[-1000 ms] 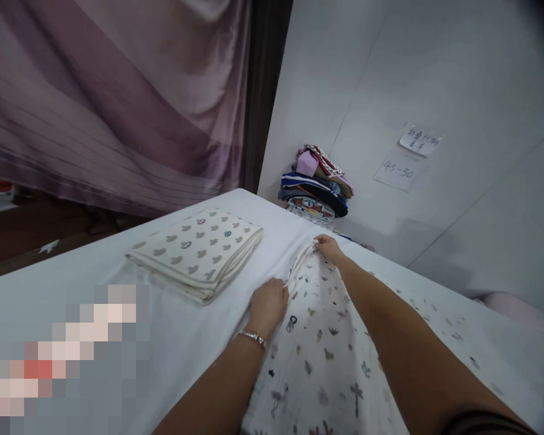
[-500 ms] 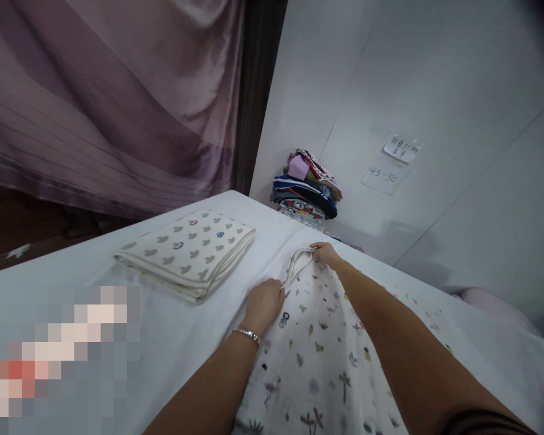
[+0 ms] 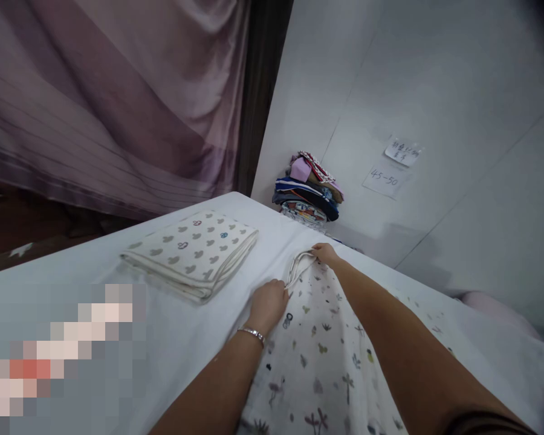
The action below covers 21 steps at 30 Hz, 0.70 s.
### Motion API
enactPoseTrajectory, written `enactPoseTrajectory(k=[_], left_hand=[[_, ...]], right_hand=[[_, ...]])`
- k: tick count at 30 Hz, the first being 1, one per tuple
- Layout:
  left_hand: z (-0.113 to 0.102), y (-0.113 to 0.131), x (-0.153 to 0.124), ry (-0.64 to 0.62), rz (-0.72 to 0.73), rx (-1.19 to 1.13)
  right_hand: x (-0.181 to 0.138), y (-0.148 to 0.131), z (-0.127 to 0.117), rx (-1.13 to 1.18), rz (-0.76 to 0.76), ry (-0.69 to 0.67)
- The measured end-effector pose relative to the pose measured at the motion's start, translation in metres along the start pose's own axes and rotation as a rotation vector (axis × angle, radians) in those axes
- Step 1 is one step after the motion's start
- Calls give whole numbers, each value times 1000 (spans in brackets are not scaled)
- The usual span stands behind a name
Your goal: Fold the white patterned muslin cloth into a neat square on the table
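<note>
A mauve curtain (image 3: 118, 109) fills the upper left of the frame, hanging in folds. Below it, at the left edge, lies dark floor (image 3: 63, 235) with a white scrap (image 3: 20, 249) on it. In the lower left, a pixelated patch (image 3: 68, 341) hides part of the white table (image 3: 249, 211), whose top is creased in places. Left of centre on that table sits a folded blanket (image 3: 190, 246), cream with grey shapes and a few coloured ones.

At the centre, the left hand (image 3: 266, 305), with a bracelet (image 3: 252, 333) at its wrist, pinches the edge of a printed cloth (image 3: 317, 338); most of its fingers are curled out of sight. The cloth spreads from the centre to the bottom of the frame, small plant motifs across it, its white hem curving between both hands. Just above centre, folded clothes (image 3: 306, 187) stand in a pile against the pale wall (image 3: 344, 72). Below them, the right hand (image 3: 327, 254) pinches the hem's far end between fingertips.

Right of centre, two handwritten papers (image 3: 383, 180) hang on the wall, the lower reading "45-50". Something pink (image 3: 498, 308) shows at the lower right, and a dark sleeve (image 3: 480, 422) at the bottom.
</note>
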<state>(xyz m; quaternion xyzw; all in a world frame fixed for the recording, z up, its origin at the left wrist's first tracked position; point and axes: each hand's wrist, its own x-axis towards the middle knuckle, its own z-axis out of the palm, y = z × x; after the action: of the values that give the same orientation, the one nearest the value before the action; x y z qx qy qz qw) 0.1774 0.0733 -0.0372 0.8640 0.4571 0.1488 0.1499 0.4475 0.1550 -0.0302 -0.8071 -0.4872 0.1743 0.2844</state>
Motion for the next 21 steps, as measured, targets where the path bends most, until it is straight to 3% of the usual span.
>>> enactPoseTrajectory(k=[9, 15, 21], left_hand=[[-2, 0, 0, -7, -17, 15], [-4, 1, -1, -31, -41, 7], [-3, 1, 0, -17, -38, 8]], right_hand=[[18, -9, -12, -50, -72, 106], [29, -14, -2, -1, -9, 49], [29, -19, -3, 77, -54, -10]])
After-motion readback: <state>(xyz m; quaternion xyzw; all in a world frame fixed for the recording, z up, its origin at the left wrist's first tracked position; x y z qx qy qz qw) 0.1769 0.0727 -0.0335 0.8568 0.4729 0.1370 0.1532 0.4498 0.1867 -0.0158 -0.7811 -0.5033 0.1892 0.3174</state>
